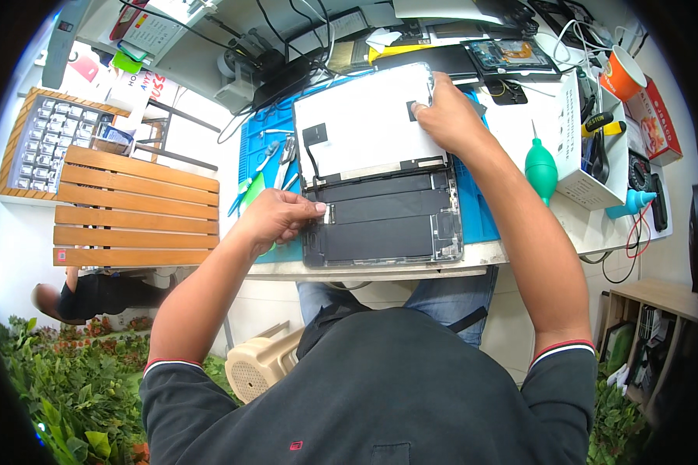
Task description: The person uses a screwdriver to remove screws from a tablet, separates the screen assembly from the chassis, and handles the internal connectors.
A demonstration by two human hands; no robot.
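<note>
An opened tablet body (pixel 376 225) with black battery cells lies at the near edge of the bench. Its screen panel (pixel 372 116), white back up, is tilted away beyond the body. A dark flex cable (pixel 313 159) hangs at the panel's left side. My right hand (pixel 450 112) grips the panel's far right edge, thumb on its back. At the body's left edge is my left hand (pixel 275 218), fingers curled and thumb extended beside a small silvery piece (pixel 330 213). What its fingertips pinch, if anything, is too small to make out.
A blue work mat (pixel 481 209) lies underneath, with tweezers and pliers (pixel 285 155) at left. To the right stand a green air blower (pixel 541 172) and a white box (pixel 589 182) of tools. Another opened device (pixel 512 56) lies behind. A slatted wooden bench (pixel 136 213) is at left.
</note>
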